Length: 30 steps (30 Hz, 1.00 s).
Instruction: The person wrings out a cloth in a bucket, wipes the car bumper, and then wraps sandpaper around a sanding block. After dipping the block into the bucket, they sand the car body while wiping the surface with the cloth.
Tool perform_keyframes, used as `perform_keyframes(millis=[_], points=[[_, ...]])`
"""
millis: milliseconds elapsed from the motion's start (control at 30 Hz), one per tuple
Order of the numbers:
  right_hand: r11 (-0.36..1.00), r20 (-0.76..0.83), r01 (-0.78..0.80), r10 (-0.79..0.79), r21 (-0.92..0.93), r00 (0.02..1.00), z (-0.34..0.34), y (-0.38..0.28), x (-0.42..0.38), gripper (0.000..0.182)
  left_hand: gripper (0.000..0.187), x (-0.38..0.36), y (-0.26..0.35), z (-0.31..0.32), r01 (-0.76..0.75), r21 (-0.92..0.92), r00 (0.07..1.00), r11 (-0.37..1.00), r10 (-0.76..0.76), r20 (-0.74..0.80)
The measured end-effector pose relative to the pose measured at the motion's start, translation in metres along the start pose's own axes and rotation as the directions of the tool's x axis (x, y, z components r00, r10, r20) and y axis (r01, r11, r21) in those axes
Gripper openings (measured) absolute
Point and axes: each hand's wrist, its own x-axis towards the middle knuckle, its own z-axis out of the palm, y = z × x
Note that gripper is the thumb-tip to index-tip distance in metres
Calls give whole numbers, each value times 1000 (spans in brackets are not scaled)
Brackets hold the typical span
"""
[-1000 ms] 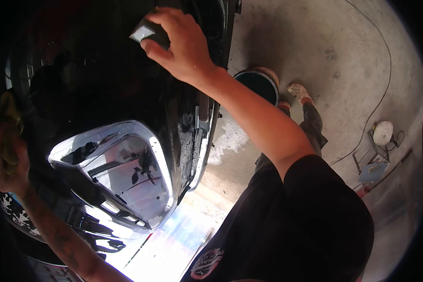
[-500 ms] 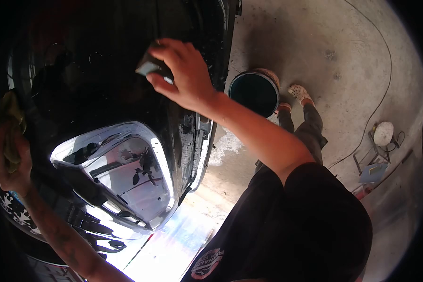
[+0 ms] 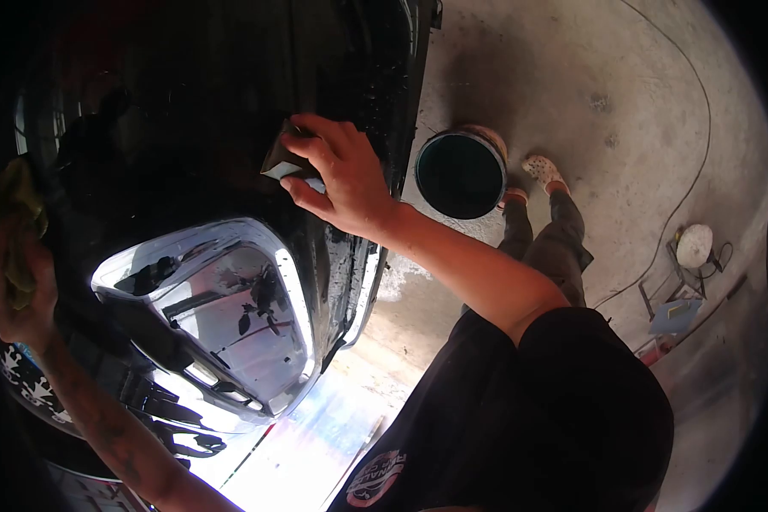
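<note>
My right hand [image 3: 341,175] grips a sanding block wrapped in dark sandpaper [image 3: 282,158], its pale grey edge showing between thumb and fingers. It is pressed against the glossy black car panel [image 3: 205,111], just above the large chrome-edged light or grille opening [image 3: 239,316]. At the far left, my left hand [image 3: 24,290] is closed around a crumpled olive-yellow cloth [image 3: 21,200], close to the panel's other side. Wet-looking specks and streaks show on the black bodywork.
A bucket of dark liquid [image 3: 461,175] stands on the concrete floor [image 3: 640,128] by my feet [image 3: 544,171]. A cable [image 3: 704,111] runs across the floor toward a round whitish item on a stand [image 3: 695,246]. Bright light falls below the car's edge.
My right hand has moved down and slightly right over the black panel with the sanding block. My left hand and the cloth have stayed in nearly the same place.
</note>
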Motion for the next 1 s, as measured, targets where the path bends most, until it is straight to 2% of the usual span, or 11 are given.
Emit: perform_keyframes(millis=[100, 267, 367, 567, 700, 867, 967, 1000], points=[[999, -24, 23, -24, -42, 999, -3, 5, 22, 48, 27, 0, 3, -1, 8, 60, 1000, 998, -8, 12], [989, -192, 97, -117, -111, 974, -2, 30, 85, 46, 28, -9, 0, 0, 13, 105, 997, 994, -21, 75], [995, -199, 73, -85, -65, 976, -3, 27, 86, 44, 28, -15, -1, 3, -5, 189, 997, 982, -9, 73], [999, -37, 28, -29, -27, 999, -3, 4, 16, 47, 26, -4, -5, 2, 12, -81, 1000, 997, -11, 9], [997, -72, 52, -56, -59, 996, -3, 11, 35, 47, 26, -5, -5, 3, 19, -50, 1000, 999, -19, -2], [991, -213, 115, -128, -72, 969, -3, 37, 90, 44, 29, -18, -4, 4, 53, 76, 993, 996, -60, 97], [998, -225, 68, -68, -7, 972, -3, 31, 77, 44, 30, -25, -7, 5, 54, 181, 994, 982, -71, 88], [999, -177, 31, -27, 18, 984, -4, 26, 63, 45, 30, -19, -3, 4, 35, 216, 995, 976, -54, 83]])
